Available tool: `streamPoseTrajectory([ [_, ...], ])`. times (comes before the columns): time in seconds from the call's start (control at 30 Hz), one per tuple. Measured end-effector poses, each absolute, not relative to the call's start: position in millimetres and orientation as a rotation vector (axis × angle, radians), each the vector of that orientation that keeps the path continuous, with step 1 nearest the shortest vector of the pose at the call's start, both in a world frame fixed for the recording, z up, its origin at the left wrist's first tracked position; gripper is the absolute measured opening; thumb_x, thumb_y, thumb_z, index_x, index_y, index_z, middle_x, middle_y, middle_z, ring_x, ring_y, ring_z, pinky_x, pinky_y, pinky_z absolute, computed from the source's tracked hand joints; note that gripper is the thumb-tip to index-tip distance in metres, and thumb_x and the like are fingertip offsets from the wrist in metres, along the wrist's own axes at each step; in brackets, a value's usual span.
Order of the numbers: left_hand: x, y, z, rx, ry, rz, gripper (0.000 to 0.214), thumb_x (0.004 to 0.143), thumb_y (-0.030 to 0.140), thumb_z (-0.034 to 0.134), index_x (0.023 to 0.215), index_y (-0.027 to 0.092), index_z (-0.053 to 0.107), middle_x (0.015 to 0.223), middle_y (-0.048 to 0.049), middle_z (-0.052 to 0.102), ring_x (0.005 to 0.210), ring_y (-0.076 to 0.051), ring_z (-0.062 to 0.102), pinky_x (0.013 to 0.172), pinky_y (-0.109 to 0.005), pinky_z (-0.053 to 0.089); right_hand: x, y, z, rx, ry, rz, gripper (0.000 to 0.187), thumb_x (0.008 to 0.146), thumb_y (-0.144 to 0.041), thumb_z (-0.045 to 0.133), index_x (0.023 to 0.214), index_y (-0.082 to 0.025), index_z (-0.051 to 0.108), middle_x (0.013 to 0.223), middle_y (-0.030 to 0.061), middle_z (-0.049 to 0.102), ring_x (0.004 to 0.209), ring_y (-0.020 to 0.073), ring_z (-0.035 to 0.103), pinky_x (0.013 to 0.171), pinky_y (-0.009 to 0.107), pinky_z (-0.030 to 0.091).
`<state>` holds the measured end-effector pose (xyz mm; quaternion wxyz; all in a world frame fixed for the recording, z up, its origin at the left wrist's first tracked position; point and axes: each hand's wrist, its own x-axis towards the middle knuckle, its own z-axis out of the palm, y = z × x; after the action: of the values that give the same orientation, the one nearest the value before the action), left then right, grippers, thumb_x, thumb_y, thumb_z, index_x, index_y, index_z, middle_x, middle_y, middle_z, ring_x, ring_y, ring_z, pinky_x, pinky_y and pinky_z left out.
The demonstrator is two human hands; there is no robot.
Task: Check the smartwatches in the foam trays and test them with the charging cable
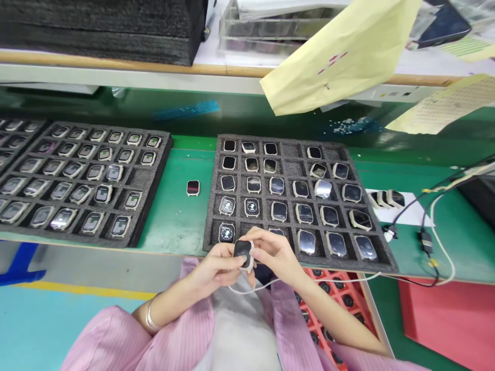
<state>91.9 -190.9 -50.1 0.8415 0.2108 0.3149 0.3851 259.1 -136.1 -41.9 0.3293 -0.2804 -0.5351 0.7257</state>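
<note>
A smartwatch body (243,251) with a dark screen and pale case is held at the table's front edge. My left hand (222,265) grips its left side, the thumb lying on the screen. The fingers of my right hand (273,252) pinch its right side. A white cable (253,291) runs from beneath the watch off to the right; how it meets the watch is hidden. Just beyond my hands lies a dark foam tray (294,167) of watch bodies, some of its slots bare. Lit dials show on several watches, among them one at the front left (226,233).
A single watch (193,188) lies between this tray and a second filled foam tray (133,178) at left. Several watches stand on white paper (410,214) at right, near black cables (427,239). Yellow paper (340,56) hangs from the shelf. A red tray (344,299) sits below the table edge.
</note>
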Motion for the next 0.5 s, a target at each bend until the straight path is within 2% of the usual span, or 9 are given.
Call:
streamPoseTrajectory([
  [0.13, 93.4, -189.0, -48.5, 0.432, 0.574, 0.822, 0.027, 0.078, 0.036, 0.068, 0.077, 0.011, 0.06, 0.063, -0.007, 0.065, 0.033, 0.0, 0.016, 0.036, -0.019, 0.011, 259.9, -137.1, -39.1, -0.723, -1.399, 1.852, 0.019, 0.087, -0.028, 0.069, 0.104, -0.021, 0.069, 0.085, 0.0019, 0.052, 0.069, 0.0116, 0.055, 0.06, 0.022, 0.05],
  [0.27, 92.4, -189.5, -40.0, 0.566, 0.697, 0.871, 0.03, 0.077, 0.038, 0.07, 0.082, 0.009, 0.062, 0.062, -0.007, 0.066, 0.036, -0.001, 0.019, 0.037, -0.019, 0.01, 263.7, -133.3, -35.7, -0.645, -1.521, 1.797, 0.021, 0.089, -0.03, 0.066, 0.107, -0.021, 0.069, 0.09, 0.0044, 0.054, 0.08, 0.0152, 0.056, 0.071, 0.027, 0.051],
  [0.37, 91.3, -189.9, -32.4, 0.68, 0.773, 0.923, 0.03, 0.076, 0.038, 0.071, 0.085, 0.011, 0.064, 0.067, -0.0073, 0.068, 0.041, -0.005, 0.039, 0.041, -0.018, 0.023, 267.3, -131.5, -37.1, -0.581, -1.593, 1.821, 0.025, 0.091, -0.032, 0.063, 0.113, -0.022, 0.067, 0.098, 0.0061, 0.054, 0.087, 0.0178, 0.057, 0.077, 0.032, 0.051],
  [0.43, 90.5, -189.7, -29.1, 0.736, 0.797, 0.944, 0.029, 0.076, 0.038, 0.072, 0.084, 0.012, 0.065, 0.071, -0.007, 0.068, 0.055, -0.012, 0.057, 0.051, -0.02, 0.038, 269.7, -131.2, -38.8, -0.564, -1.646, 1.819, 0.028, 0.091, -0.032, 0.064, 0.117, -0.022, 0.065, 0.1, 0.0068, 0.053, 0.091, 0.0188, 0.056, 0.081, 0.035, 0.05],
  [0.5, 89.8, -189.5, -28.0, 0.774, 0.83, 0.947, 0.028, 0.076, 0.038, 0.072, 0.084, 0.012, 0.065, 0.074, -0.0067, 0.068, 0.067, -0.018, 0.064, 0.061, -0.024, 0.044, 271.8, -131.0, -39.7, -0.569, -1.707, 1.785, 0.032, 0.089, -0.032, 0.067, 0.119, -0.022, 0.063, 0.102, 0.0074, 0.053, 0.094, 0.02, 0.055, 0.084, 0.037, 0.048],
])
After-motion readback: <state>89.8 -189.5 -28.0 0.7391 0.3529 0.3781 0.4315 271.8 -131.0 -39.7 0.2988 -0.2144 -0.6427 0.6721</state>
